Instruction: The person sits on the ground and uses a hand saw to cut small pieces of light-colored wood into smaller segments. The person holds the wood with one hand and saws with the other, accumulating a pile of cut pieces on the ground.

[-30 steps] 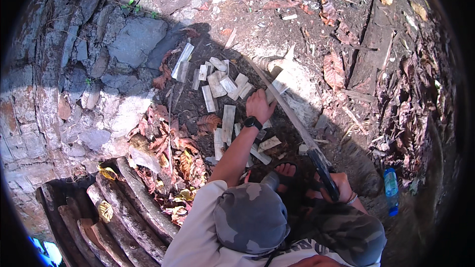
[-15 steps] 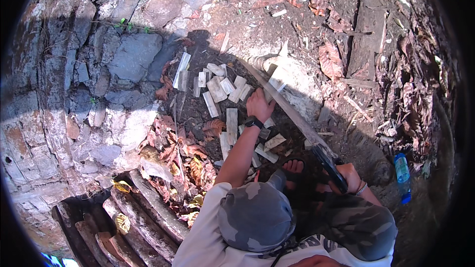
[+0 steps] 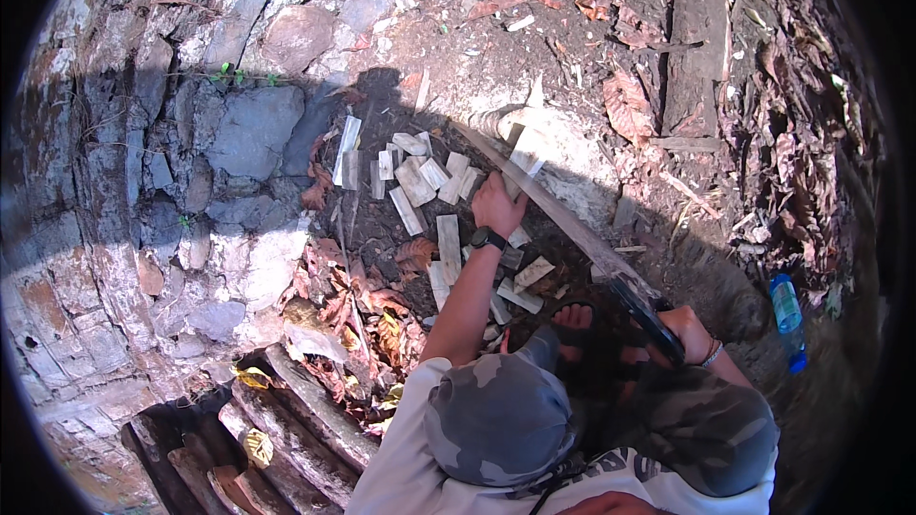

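My right hand (image 3: pixel 684 332) is closed round the black handle of a machete (image 3: pixel 563 215), whose long, worn blade slants up and to the left. The blade passes just beside my left hand (image 3: pixel 498 205), crossing over a pale piece of wood (image 3: pixel 528 151). My left fingers are closed at the lower end of that piece; part of the grip is hidden behind the blade. The wood piece leans by a light-coloured block (image 3: pixel 572 172). Several short split wood pieces (image 3: pixel 417 181) lie on the soil left of my left hand, and more lie beside my left wrist.
Flat stones (image 3: pixel 253 133) cover the left side. Stacked logs (image 3: pixel 286 429) lie at lower left, beside dry leaves (image 3: pixel 391 329). A blue-capped plastic bottle (image 3: pixel 787 319) lies at right. A weathered plank (image 3: pixel 695 57) and more leaf litter are at upper right. My sandalled foot (image 3: pixel 574 317) is near the wood.
The view has shifted slightly. My left hand stays at the wood piece and the machete keeps nearly the same place across it.
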Demonstrator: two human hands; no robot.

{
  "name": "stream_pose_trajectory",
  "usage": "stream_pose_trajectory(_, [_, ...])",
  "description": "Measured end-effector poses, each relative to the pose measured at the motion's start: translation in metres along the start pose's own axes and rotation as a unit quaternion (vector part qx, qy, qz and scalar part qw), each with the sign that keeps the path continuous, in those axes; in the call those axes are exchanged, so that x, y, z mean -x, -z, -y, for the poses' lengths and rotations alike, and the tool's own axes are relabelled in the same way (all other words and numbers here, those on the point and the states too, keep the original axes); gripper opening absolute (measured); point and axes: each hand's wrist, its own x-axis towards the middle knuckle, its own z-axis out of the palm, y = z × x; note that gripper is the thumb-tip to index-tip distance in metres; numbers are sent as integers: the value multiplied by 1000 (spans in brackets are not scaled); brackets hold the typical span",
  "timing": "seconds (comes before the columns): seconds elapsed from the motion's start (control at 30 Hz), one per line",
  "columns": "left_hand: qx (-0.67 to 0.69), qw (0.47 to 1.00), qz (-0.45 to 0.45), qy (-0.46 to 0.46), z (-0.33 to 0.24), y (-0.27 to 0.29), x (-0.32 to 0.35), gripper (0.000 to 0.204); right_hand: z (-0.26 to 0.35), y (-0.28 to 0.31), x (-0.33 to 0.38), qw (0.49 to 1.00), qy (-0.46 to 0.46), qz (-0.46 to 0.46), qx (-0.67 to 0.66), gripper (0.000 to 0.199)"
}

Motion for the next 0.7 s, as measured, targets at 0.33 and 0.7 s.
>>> stream_pose_trajectory(0.33, [37,999,-16,-4,7,-4,1,47,15,-8,-96,999,31,19,8,20])
stream_pose_trajectory(0.7, [14,1000,-18,0,-3,2,1,47,14,7,-45,996,17,64,64,20])
